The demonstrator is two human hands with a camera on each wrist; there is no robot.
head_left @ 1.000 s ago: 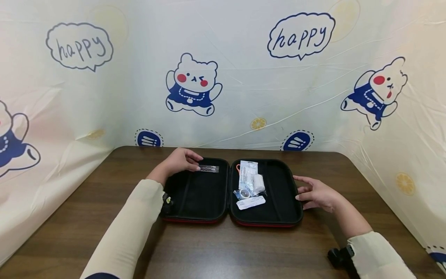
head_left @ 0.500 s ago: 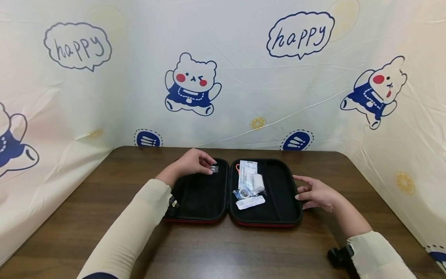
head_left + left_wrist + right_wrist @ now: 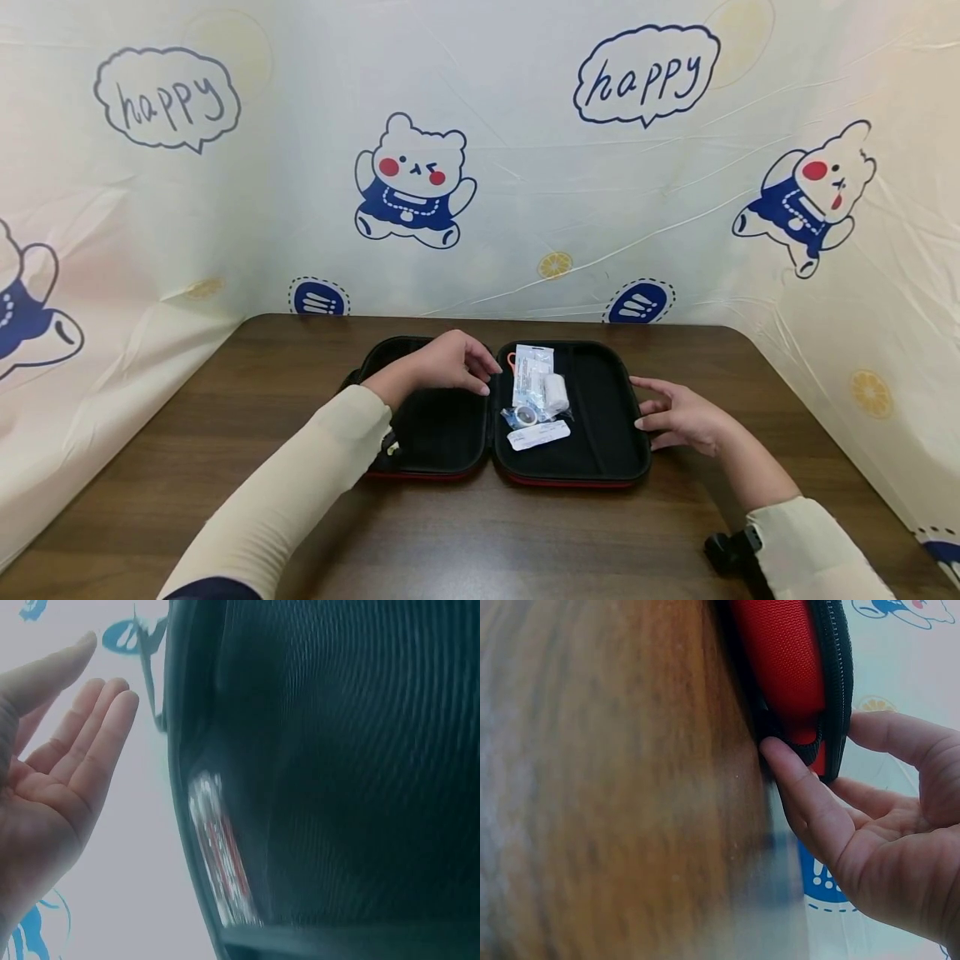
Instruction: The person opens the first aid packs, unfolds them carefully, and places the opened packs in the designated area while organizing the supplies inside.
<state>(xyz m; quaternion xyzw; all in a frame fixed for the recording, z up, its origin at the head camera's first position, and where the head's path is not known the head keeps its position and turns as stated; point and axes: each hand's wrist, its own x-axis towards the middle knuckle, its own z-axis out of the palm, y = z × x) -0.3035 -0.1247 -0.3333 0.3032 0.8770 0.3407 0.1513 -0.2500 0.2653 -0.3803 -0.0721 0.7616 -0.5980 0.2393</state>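
A red zip-up case (image 3: 450,429) lies unfolded, its black lining facing up. My left hand (image 3: 450,362) hovers over the back of its left half near the hinge, fingers extended and nothing in them. A clear flat packet (image 3: 221,855) lies along that half's edge in the left wrist view; my left hand hides it from the head view. With spread fingers my right hand (image 3: 686,418) touches the case's right side. In the right wrist view its fingertips (image 3: 772,746) meet the red shell (image 3: 780,660) beside a black strap loop (image 3: 806,750).
In the right half sit a white printed packet (image 3: 532,371), a wrapped white roll (image 3: 557,392), a tape roll (image 3: 525,417), a white strip packet (image 3: 538,435) and orange scissor handles (image 3: 512,361). The brown wooden table (image 3: 480,542) ends at a printed curtain (image 3: 480,208).
My left hand has slid rightward along the back of the case's left half to the hinge, passing over the clear packet and now covering it. My right hand has stayed in place.
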